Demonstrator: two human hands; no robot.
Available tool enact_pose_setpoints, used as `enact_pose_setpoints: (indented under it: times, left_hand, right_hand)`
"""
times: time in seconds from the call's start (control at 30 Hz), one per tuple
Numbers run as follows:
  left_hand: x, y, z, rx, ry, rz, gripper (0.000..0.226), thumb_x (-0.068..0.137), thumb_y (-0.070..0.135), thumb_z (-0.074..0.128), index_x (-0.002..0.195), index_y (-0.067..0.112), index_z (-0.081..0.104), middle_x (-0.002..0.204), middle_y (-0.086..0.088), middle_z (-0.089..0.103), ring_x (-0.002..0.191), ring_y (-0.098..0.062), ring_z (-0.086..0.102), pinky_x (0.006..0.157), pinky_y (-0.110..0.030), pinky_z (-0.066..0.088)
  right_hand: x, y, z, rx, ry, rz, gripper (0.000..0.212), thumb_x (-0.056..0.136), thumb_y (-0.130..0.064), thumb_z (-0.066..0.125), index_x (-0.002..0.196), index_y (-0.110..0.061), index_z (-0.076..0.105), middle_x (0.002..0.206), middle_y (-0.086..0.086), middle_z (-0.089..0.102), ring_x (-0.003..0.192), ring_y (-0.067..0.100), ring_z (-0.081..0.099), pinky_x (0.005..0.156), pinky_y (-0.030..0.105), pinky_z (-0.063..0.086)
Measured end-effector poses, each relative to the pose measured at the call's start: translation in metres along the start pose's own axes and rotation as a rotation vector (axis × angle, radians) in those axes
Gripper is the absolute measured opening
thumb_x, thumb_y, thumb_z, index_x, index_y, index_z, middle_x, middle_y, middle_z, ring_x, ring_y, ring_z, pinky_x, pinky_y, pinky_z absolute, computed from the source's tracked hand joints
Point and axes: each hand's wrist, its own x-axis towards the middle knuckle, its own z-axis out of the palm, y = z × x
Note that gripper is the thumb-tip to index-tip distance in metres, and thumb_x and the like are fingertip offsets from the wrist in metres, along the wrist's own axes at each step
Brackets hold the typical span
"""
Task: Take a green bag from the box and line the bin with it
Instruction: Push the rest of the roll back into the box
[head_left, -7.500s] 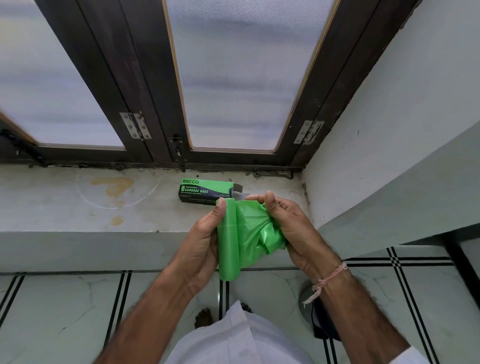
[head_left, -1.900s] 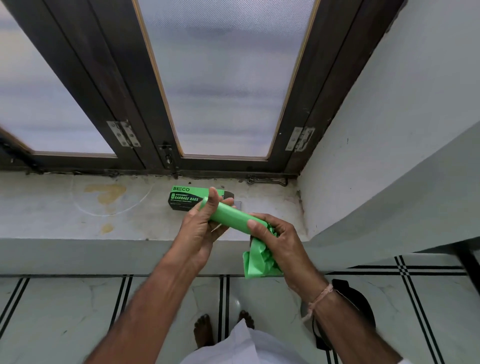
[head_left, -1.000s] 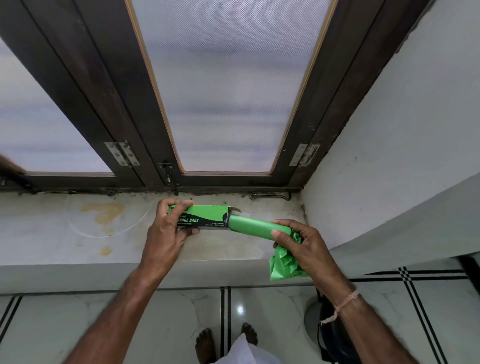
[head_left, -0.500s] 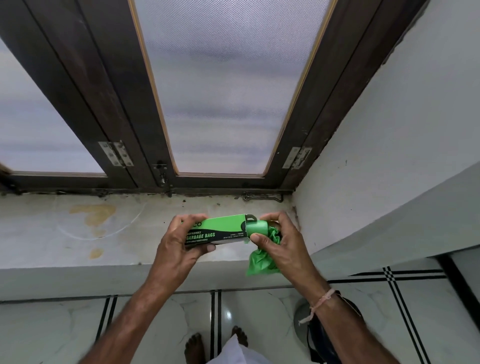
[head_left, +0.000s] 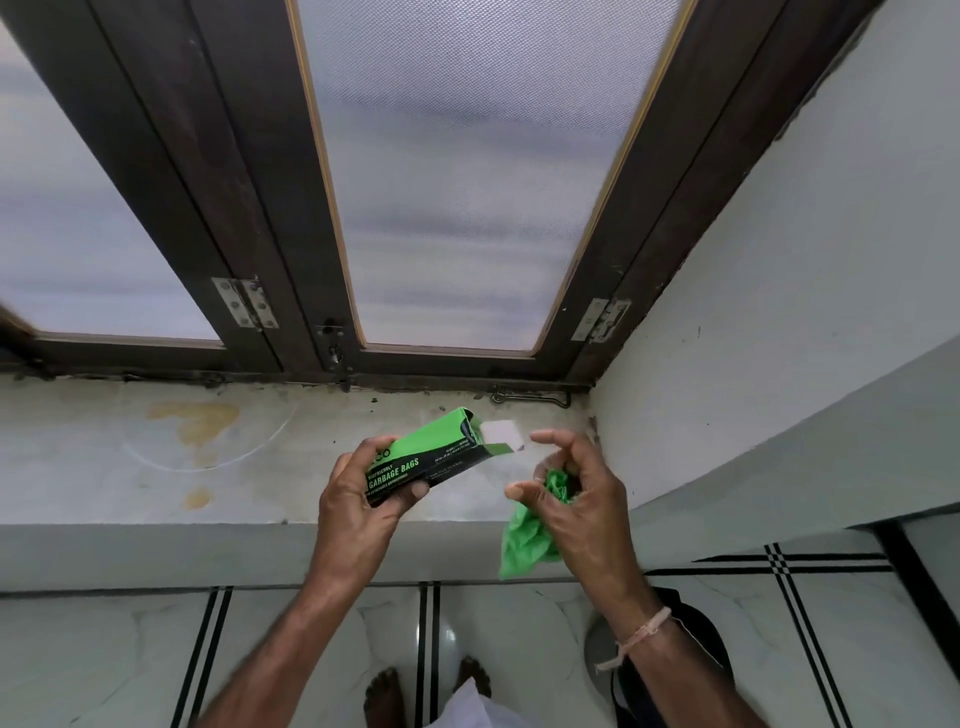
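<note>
The left hand (head_left: 358, 509) grips a green box (head_left: 431, 457) reading "GARBAGE BAGS", its end flap open, above the stained window sill (head_left: 156, 467). The right hand (head_left: 582, 499) clutches a crumpled green bag (head_left: 524, 540).

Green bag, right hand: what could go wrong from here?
The green bag hangs crumpled from the right hand, forefinger lifted clear; that loose grip could let it drop. The box in the left hand has its end flap open, so contents might slide out if it tips.

Frosted window (head_left: 467, 171) in dark wooden frame (head_left: 218, 171) — stained sill (head_left: 156, 457), white wall (head_left: 779, 260), striped floor tiles (head_left: 104, 654).
</note>
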Motion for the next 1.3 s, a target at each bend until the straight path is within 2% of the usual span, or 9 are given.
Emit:
enact_pose_setpoints:
  times: [0.1, 0.2, 0.37, 0.53, 0.6, 0.73, 0.9, 1.17, 1.3]
  left_hand:
    - [-0.004, 0.005, 0.000, -0.010, -0.028, 0.022, 0.051, 0.080, 0.017, 0.086, 0.123, 0.036, 0.066, 0.117, 0.005, 0.059, 0.108, -0.008, 0.062, 0.092, -0.033, 0.058]
    - [-0.008, 0.010, 0.004, -0.051, -0.079, 0.046, 0.054, 0.079, 0.014, 0.086, 0.116, 0.048, 0.065, 0.119, 0.008, 0.059, 0.105, 0.002, 0.061, 0.088, -0.026, 0.058]
    - [-0.006, 0.013, 0.004, -0.024, -0.063, 0.072, 0.061, 0.079, 0.015, 0.086, 0.110, 0.061, 0.062, 0.117, 0.012, 0.059, 0.105, 0.004, 0.060, 0.087, -0.020, 0.055]
    - [-0.006, 0.008, -0.003, -0.015, -0.137, 0.059, 0.050, 0.073, 0.028, 0.086, 0.117, 0.042, 0.066, 0.111, 0.019, 0.059, 0.106, -0.002, 0.063, 0.088, -0.019, 0.055]
    - [-0.005, 0.007, -0.004, 0.019, -0.147, 0.067, 0.052, 0.075, 0.022, 0.087, 0.120, 0.036, 0.066, 0.113, 0.013, 0.060, 0.106, -0.004, 0.063, 0.089, -0.020, 0.054]
    - [-0.008, 0.009, 0.002, -0.029, -0.116, 0.080, 0.052, 0.078, 0.012, 0.086, 0.121, 0.033, 0.067, 0.118, 0.004, 0.061, 0.108, -0.007, 0.063, 0.087, -0.017, 0.054]
    - [-0.009, 0.012, 0.011, -0.056, -0.075, 0.091, 0.054, 0.077, 0.009, 0.086, 0.117, 0.040, 0.067, 0.118, 0.005, 0.061, 0.108, -0.007, 0.062, 0.087, -0.017, 0.053]
    - [-0.016, 0.012, 0.011, -0.017, -0.071, 0.120, 0.055, 0.075, 0.002, 0.086, 0.121, 0.027, 0.067, 0.118, 0.003, 0.062, 0.106, 0.002, 0.061, 0.086, -0.009, 0.051]
    - [-0.017, 0.011, 0.011, -0.034, -0.063, 0.128, 0.055, 0.076, 0.004, 0.086, 0.121, 0.029, 0.067, 0.120, 0.004, 0.061, 0.109, -0.004, 0.062, 0.088, -0.013, 0.053]
  right_hand:
    - [-0.003, 0.002, 0.009, -0.089, 0.026, 0.014, 0.043, 0.072, -0.044, 0.086, 0.105, -0.030, 0.063, 0.071, -0.001, 0.061, 0.063, 0.010, 0.058, 0.058, 0.025, 0.053]
    - [0.004, 0.002, 0.017, -0.002, 0.130, 0.077, 0.039, 0.070, -0.044, 0.087, 0.096, -0.027, 0.063, 0.080, -0.002, 0.069, 0.076, 0.012, 0.066, 0.065, 0.026, 0.057]
    - [0.001, -0.001, 0.023, 0.198, 0.089, 0.071, 0.032, 0.080, -0.024, 0.085, 0.112, -0.027, 0.077, 0.089, -0.002, 0.070, 0.085, 0.010, 0.065, 0.077, 0.025, 0.058]
    - [0.000, 0.002, 0.020, 0.176, -0.013, 0.044, 0.043, 0.085, -0.019, 0.080, 0.127, -0.029, 0.073, 0.095, -0.001, 0.069, 0.093, 0.015, 0.065, 0.092, 0.034, 0.057]
    - [-0.001, 0.002, 0.018, 0.144, -0.022, 0.012, 0.042, 0.086, -0.014, 0.079, 0.126, -0.025, 0.073, 0.098, -0.001, 0.071, 0.098, 0.016, 0.068, 0.095, 0.042, 0.058]
    - [0.001, 0.000, 0.014, 0.120, -0.019, -0.013, 0.039, 0.088, -0.015, 0.078, 0.126, -0.020, 0.072, 0.112, -0.006, 0.074, 0.109, 0.013, 0.069, 0.095, 0.037, 0.058]
    - [0.006, -0.008, 0.017, 0.399, 0.056, 0.245, 0.041, 0.084, -0.007, 0.080, 0.123, -0.018, 0.072, 0.109, 0.001, 0.076, 0.100, 0.004, 0.071, 0.082, 0.022, 0.058]
    - [0.007, -0.006, 0.019, 0.449, 0.083, 0.453, 0.029, 0.077, -0.015, 0.087, 0.103, -0.010, 0.076, 0.102, 0.015, 0.077, 0.085, 0.018, 0.073, 0.075, 0.028, 0.060]
    - [0.008, -0.009, 0.017, 0.509, 0.051, 0.530, 0.029, 0.077, -0.015, 0.087, 0.102, -0.006, 0.075, 0.102, 0.015, 0.078, 0.083, 0.020, 0.075, 0.073, 0.030, 0.061]
